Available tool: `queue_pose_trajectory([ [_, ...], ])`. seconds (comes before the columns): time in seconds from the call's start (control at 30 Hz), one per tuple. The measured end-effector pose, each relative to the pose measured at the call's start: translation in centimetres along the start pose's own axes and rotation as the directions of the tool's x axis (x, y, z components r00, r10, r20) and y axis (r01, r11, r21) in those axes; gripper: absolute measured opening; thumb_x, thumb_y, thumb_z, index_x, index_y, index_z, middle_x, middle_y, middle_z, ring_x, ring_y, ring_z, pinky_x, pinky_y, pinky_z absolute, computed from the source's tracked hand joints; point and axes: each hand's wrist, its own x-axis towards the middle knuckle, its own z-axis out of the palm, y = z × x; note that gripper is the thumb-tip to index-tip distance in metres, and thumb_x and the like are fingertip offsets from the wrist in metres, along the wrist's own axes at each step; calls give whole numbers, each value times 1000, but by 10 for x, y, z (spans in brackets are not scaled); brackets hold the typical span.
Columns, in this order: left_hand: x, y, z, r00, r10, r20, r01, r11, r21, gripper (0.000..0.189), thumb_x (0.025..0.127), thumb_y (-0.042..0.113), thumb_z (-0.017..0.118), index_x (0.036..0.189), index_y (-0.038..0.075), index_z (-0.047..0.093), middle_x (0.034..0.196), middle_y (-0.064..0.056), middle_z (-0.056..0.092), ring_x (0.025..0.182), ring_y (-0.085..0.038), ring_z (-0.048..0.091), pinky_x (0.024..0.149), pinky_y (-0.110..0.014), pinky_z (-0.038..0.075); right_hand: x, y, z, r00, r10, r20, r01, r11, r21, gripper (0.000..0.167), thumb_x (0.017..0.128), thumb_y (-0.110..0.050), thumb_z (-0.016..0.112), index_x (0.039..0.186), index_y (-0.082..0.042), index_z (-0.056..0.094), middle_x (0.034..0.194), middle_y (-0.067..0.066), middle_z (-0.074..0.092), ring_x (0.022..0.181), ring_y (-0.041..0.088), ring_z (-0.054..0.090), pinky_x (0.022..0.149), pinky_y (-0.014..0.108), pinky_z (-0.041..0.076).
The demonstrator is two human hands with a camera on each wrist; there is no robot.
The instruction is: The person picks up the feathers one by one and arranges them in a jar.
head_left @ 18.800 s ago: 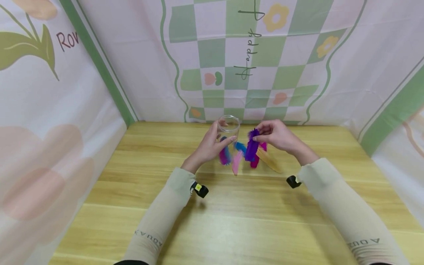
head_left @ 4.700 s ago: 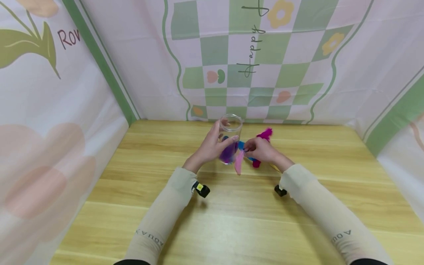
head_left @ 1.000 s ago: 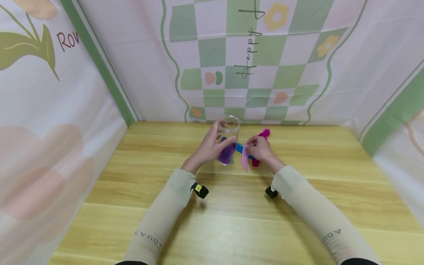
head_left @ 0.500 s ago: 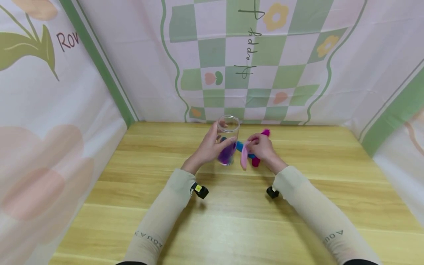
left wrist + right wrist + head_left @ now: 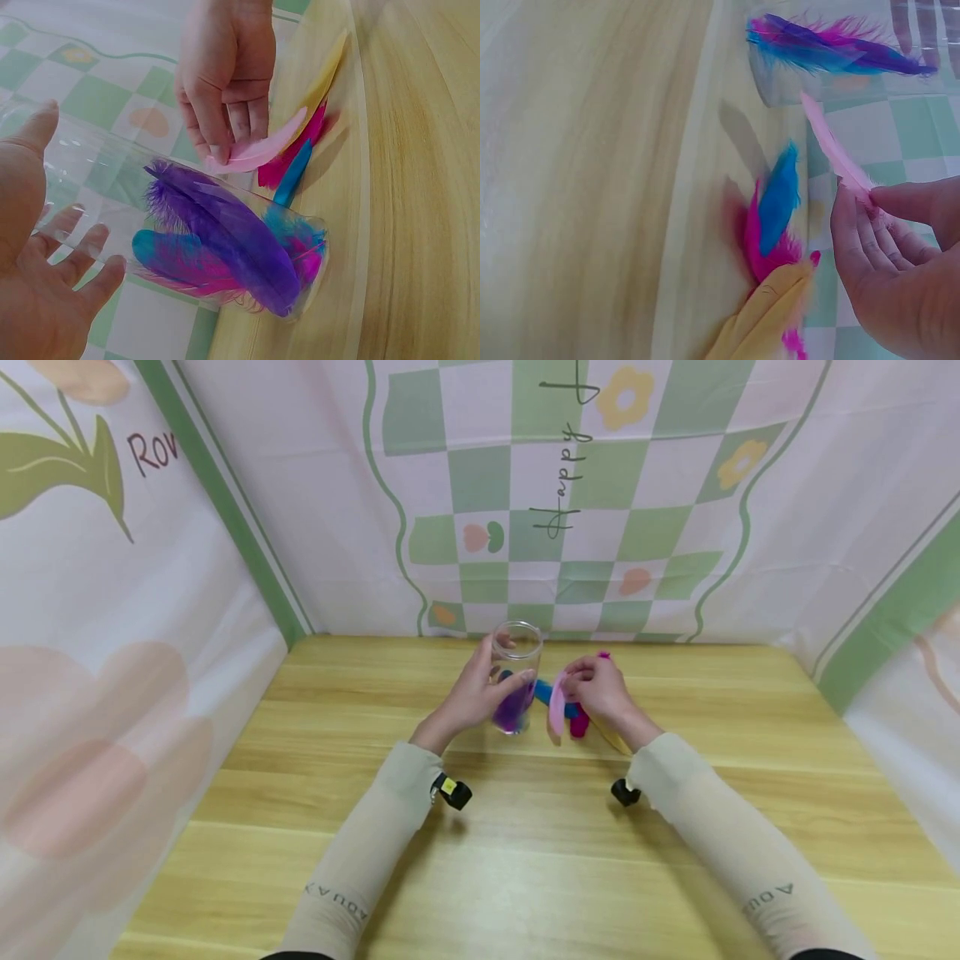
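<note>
My left hand grips a clear glass cup that stands upright on the table. Inside it lie a purple feather and a blue-and-magenta feather. Between thumb and fingers, my right hand pinches a pale pink feather, held above the table just right of the cup. Below and beside that hand lie a blue feather, a magenta feather and a yellow feather. In the head view the right hand partly covers these loose feathers.
The wooden table reaches from the front to a printed cloth backdrop. More cloth hangs at the left and right sides. A small black camera sits at each wrist, such as the left wrist camera.
Since the earliest frame, the purple feather has gone into the cup. The pink feather, then on the table, is now in my right hand, which has shifted slightly right over the last half second.
</note>
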Motion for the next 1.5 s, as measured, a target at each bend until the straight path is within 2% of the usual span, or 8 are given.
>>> queue_pose_trajectory([
  [0.2, 0, 0, 0, 1000, -5, 0, 5, 1000, 3, 70, 98, 35, 70, 152, 11, 32, 146, -10, 45, 137, -29, 47, 114, -49, 42, -4, -7, -7, 1000, -3, -3, 3, 1000, -19, 23, 102, -7, 60, 119, 9, 61, 108, 27, 69, 92, 35, 72, 88, 47, 60],
  [0.33, 0, 0, 0, 1000, -2, 5, 2, 1000, 4, 70, 98, 34, 70, 152, 12, 31, 145, -7, 45, 137, -30, 47, 115, -49, 41, -5, -12, -13, 1000, 4, -7, -4, 1000, -15, 23, 103, -8, 60, 120, 7, 61, 110, 25, 68, 93, 33, 70, 89, 46, 60],
  [0.4, 0, 0, 0, 1000, -2, 5, 2, 1000, 4, 69, 98, 33, 70, 152, 11, 32, 145, -7, 45, 137, -30, 47, 115, -49, 41, -5, -14, -17, 1000, -9, -17, 8, 1000, -14, 22, 103, -8, 60, 119, 6, 61, 108, 25, 68, 90, 31, 71, 86, 42, 62],
  [0.53, 0, 0, 0, 1000, -5, 2, 5, 1000, 4, 69, 98, 34, 71, 151, 11, 32, 145, -7, 46, 137, -29, 48, 115, -48, 41, -5, -18, -24, 998, -46, -46, 46, 999, -7, 21, 102, -7, 61, 117, 7, 62, 106, 26, 70, 83, 25, 71, 67, 26, 61],
  [0.63, 0, 0, 0, 1000, -6, 2, 6, 1000, 9, 70, 98, 34, 71, 151, 12, 33, 146, -7, 46, 137, -29, 48, 115, -48, 41, -5, -21, -28, 997, -62, -54, 63, 998, 20, 21, 101, -6, 62, 117, 8, 62, 106, 28, 69, 80, 21, 71, 63, 21, 58],
  [0.83, 0, 0, 0, 1000, -6, 4, 6, 1000, 6, 69, 98, 35, 71, 150, 12, 33, 145, -7, 45, 137, -30, 47, 115, -49, 42, -4, -22, -31, 995, -81, -55, 84, 994, 70, 23, 101, -4, 62, 118, 12, 62, 107, 29, 68, 78, 16, 71, 73, 28, 62],
  [1.07, 1, -2, 0, 1000, 0, 4, 0, 1000, 10, 66, 98, 34, 70, 149, 11, 33, 144, -6, 45, 137, -28, 48, 114, -49, 42, -8, -27, -36, 994, -91, -68, 94, 995, 37, 22, 101, -5, 63, 116, 10, 63, 105, 26, 67, 76, 12, 69, 68, 20, 59],
  [1.5, 1, -2, 1, 1000, -4, -3, 4, 1000, -2, 67, 98, 35, 71, 149, 12, 33, 144, -8, 45, 137, -30, 48, 115, -51, 41, -12, -33, -44, 992, -101, -82, 105, 993, 46, 29, 102, -11, 64, 123, 8, 62, 115, 25, 64, 84, 13, 69, 72, 18, 58],
])
